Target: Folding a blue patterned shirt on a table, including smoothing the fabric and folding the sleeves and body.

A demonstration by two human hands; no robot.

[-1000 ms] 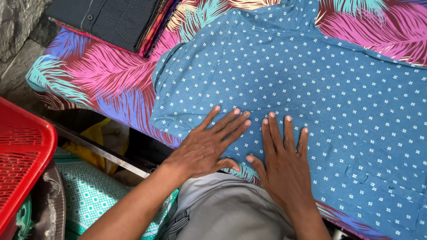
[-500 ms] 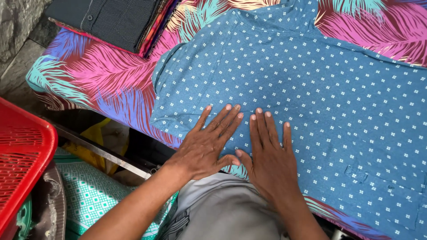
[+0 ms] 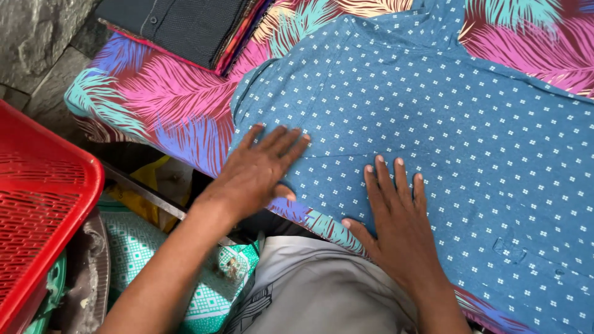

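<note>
Two hands lie flat on a blue dotted shirt [image 3: 433,111] spread over the leaf-patterned table cover [image 3: 167,99]. Left hand [image 3: 257,173] presses near the shirt's left edge, fingers slightly spread; right hand [image 3: 399,226] lies beside it at the table's near edge, fingers close together, gripping nothing.

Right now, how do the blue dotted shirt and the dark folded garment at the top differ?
The blue dotted shirt lies spread flat across the leaf-print cover; the dark folded garment sits folded on a stack at the cover's far corner. The shirt is mid blue with small white marks; the garment is near black with a fine texture. Left hand and right hand press flat on the shirt; neither touches the garment.
</note>
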